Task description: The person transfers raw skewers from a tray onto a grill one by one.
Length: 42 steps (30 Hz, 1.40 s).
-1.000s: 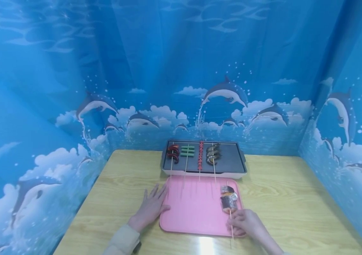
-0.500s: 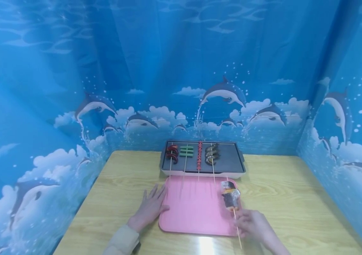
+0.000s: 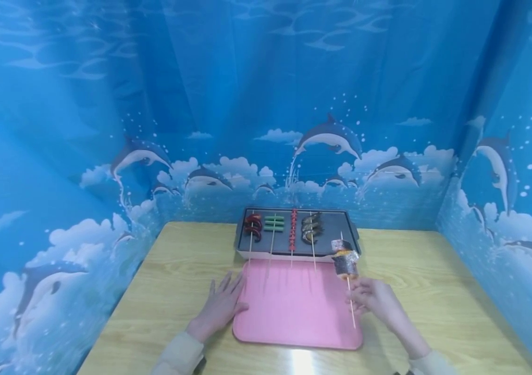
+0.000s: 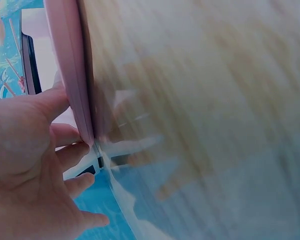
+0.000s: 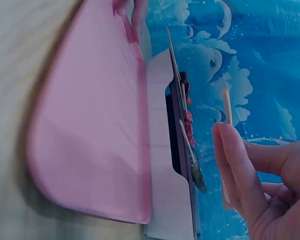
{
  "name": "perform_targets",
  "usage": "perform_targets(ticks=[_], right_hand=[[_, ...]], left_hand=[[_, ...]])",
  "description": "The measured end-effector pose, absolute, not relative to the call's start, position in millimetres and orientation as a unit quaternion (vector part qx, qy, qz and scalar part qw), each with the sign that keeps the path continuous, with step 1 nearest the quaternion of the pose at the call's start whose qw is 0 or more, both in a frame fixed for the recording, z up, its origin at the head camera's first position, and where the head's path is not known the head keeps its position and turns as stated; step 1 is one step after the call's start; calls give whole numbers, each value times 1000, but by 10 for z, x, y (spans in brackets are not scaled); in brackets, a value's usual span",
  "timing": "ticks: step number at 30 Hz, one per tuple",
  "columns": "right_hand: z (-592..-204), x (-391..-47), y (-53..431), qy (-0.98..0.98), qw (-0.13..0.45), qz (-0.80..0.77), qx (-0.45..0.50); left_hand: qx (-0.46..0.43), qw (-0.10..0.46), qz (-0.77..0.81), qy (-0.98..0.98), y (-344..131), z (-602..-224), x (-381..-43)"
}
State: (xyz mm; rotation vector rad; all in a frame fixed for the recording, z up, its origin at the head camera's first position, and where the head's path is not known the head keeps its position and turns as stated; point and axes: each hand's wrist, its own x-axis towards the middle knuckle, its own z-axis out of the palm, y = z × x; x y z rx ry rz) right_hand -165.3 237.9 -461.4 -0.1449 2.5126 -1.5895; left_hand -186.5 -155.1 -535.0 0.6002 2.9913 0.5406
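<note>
My right hand [image 3: 380,302] pinches the bare stick of a skewer [image 3: 345,265] threaded with silvery, dark-skinned pieces that look like fish. The skewer is raised over the right end of the pink tray [image 3: 294,312], its tip overlapping the griddle in the head view. In the right wrist view the stick's end [image 5: 227,102] pokes out past the fingertips, and the hand hides most of the rest. With spread, fairly straight fingers, my left hand [image 3: 221,307] touches the tray's left edge; the left wrist view has its fingers [image 4: 72,156] against the rim [image 4: 72,75].
Behind the tray stands a griddle [image 3: 336,219] with a dark plate. Skewers of dark red curved pieces [image 3: 253,226], green sticks [image 3: 274,224], small red pieces [image 3: 293,229] and shrimp-like pieces [image 3: 311,226] lie on it, their sticks overhanging its front. A dolphin-print curtain [image 3: 266,104] surrounds the wooden table [image 3: 416,291].
My right hand has lifted the fish-like skewer off the tray's right side and carried it forward, toward the griddle. My left hand has stayed at the tray's left edge.
</note>
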Motion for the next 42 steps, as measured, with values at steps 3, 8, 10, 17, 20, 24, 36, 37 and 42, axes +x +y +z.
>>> perform_targets(ticks=[3, 8, 10, 17, 20, 24, 36, 37, 42], right_hand=[[-4565, -1830, 2348, 850, 70, -520, -36], [-4491, -2172, 2291, 859, 64, -508, -12], [-4471, -2309, 2272, 863, 66, -500, -6], [-4471, -2661, 2224, 874, 70, -480, 7], [-4486, -2750, 2231, 873, 74, -482, 21], [-4523, -2818, 2275, 864, 83, -496, 30], [-4623, -2868, 2415, 916, 85, -392, 33], [-4628, -2860, 2417, 920, 80, -381, 33], [-4623, -2805, 2426, 937, 46, -345, 29]], left_hand=[[193, 21, 175, 965, -1553, -5347, -1857], [195, 16, 174, 965, -1554, -5326, -1849], [196, 13, 173, 965, -1554, -5314, -1847], [194, 13, 176, 965, -1549, -5284, -1836], [194, 14, 177, 965, -1546, -5297, -1842], [195, 17, 178, 964, -1543, -5335, -1842], [194, 21, 176, 965, -1525, -5353, -1821], [195, 19, 177, 965, -1525, -5346, -1820], [194, 18, 183, 964, -1522, -5321, -1816]])
